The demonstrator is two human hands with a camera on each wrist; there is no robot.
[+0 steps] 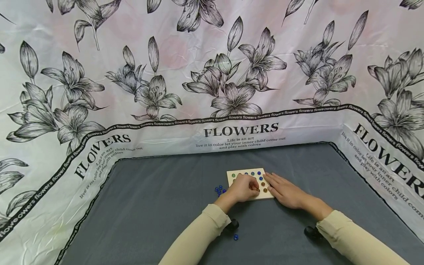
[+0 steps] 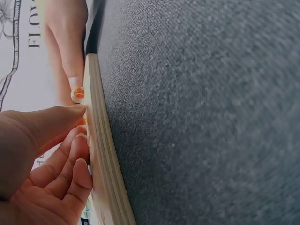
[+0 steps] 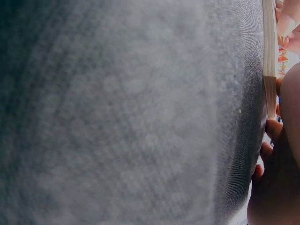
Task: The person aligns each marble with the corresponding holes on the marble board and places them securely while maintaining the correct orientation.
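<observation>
Board point(image 1: 261, 195) braced
Our left hand point(image 1: 243, 188) pinches an orange marble point(image 2: 82, 122) there; our straight-fingered right hand point(image 1: 286, 190) seemingly steadies its edge.

A flat gray cloth point(image 1: 139, 206) is spread out. Behind the gray cloth and along its left and right sides stands a white sheet point(image 1: 198, 40) with pale pink patches and some wrinkles. Big flowers point(image 1: 238, 97) in black lines are printed high above the gray cloth. Closer to it runs a black band point(image 1: 198, 121) saying "flowers" over and over. Just past the gray cloth's back edge is the big word FLOWERS point(image 1: 241, 130), with small words point(image 1: 240, 144) underneath. The light on the gray cloth is soft.
</observation>
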